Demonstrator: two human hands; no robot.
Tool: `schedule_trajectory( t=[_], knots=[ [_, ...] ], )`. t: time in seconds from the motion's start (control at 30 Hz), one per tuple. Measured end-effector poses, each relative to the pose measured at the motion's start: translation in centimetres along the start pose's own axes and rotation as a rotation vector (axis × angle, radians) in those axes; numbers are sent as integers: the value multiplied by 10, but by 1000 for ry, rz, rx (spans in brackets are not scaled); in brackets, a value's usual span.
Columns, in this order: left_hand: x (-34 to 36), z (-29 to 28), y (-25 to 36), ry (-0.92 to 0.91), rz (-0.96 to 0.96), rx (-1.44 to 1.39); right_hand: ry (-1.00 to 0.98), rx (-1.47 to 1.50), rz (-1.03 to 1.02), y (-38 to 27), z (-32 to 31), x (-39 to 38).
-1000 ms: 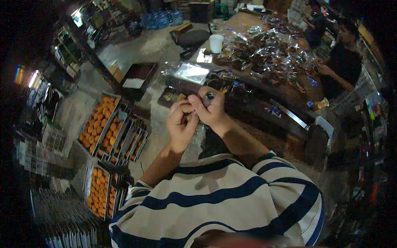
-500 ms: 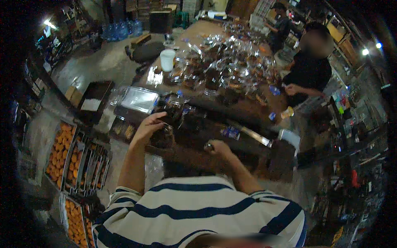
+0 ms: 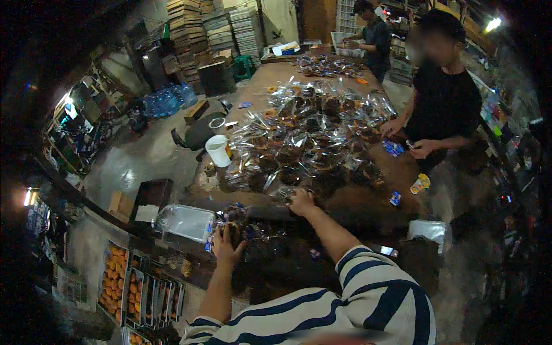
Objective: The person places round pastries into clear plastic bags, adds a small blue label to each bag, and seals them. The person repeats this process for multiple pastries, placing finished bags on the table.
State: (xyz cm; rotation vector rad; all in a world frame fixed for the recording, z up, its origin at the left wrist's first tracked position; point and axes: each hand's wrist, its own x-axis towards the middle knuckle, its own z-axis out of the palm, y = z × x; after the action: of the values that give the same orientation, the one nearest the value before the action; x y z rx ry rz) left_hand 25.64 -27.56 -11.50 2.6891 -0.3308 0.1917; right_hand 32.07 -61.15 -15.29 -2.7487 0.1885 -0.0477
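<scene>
My left hand (image 3: 227,246) is over the near left of the table, its fingers spread around a dark lump that I cannot clearly make out. Blue-printed wrappers (image 3: 209,237) lie beside those fingers. Farther forward, my right hand (image 3: 301,203) reaches to the near edge of a big heap of clear-wrapped pastries (image 3: 313,129), some ring-shaped and many dark on top. Its fingertips close on a clear plastic packet (image 3: 282,192) there, partly hidden by the hand.
A clear-lidded tray (image 3: 187,223) sits left of my left hand; a white tub (image 3: 218,150) stands at the heap's left. Racks of orange-brown buns (image 3: 115,279) are at lower left. A person in black (image 3: 443,106) handles blue packets (image 3: 394,148) on the right; another person (image 3: 376,43) works farther back.
My right hand has gone from near my body forward to the heap. The left hand has dropped onto the dark lump near the wrappers. The view has tilted up, showing more background.
</scene>
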Motion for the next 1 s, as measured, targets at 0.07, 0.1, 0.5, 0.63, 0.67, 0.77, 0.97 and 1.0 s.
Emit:
schedule_trajectory(
  t=[0.07, 0.1, 0.5, 0.63, 0.67, 0.77, 0.97, 1.0],
  knots=[
    [4, -5, 1, 9, 62, 9, -79, 9, 30, 4, 7, 9],
    [6, -7, 3, 32, 92, 37, -82, 10, 35, 7, 6, 8],
    [-41, -88, 58, 144, 468, -787, 456, 1021, -571, -172, -98, -157],
    [-93, -116, 41, -7, 189, -1466, 230, 953, -691, -237, -107, -249],
    [-109, -125, 29, -57, 203, -1474, 149, 914, -731, -246, -104, -264],
    [-170, -154, -3, -325, 159, -1493, 53, 951, -617, -255, -81, -293],
    [-268, -207, -47, -546, -55, -1545, -201, 1238, -119, -284, 11, -356],
    [-275, -214, -53, -553, -81, -1442, -273, 1448, -180, -291, 16, -363]
  ],
)
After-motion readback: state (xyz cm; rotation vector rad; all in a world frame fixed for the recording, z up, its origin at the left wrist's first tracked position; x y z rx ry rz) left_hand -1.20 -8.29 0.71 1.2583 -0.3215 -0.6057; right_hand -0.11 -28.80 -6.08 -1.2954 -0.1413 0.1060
